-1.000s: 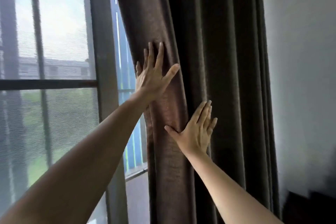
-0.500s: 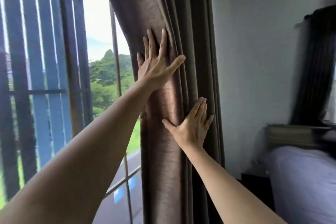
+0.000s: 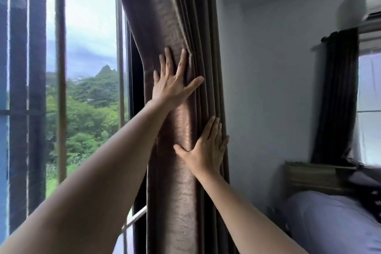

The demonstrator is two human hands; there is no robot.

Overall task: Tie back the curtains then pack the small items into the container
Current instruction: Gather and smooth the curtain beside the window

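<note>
a: where is the curtain (image 3: 175, 192)?
b: it hangs bunched in folds at the right edge of the window (image 3: 88, 47), just beside the wall (image 3: 268, 88).
a: and the hands?
b: the left hand (image 3: 173, 86) lies flat on the curtain, fingers straight and spread. the right hand (image 3: 206, 150) lies flat lower down, on the folds at its right side, fingers straight and close together.
a: anything else?
b: a bed (image 3: 329, 222) at the lower right.
</note>
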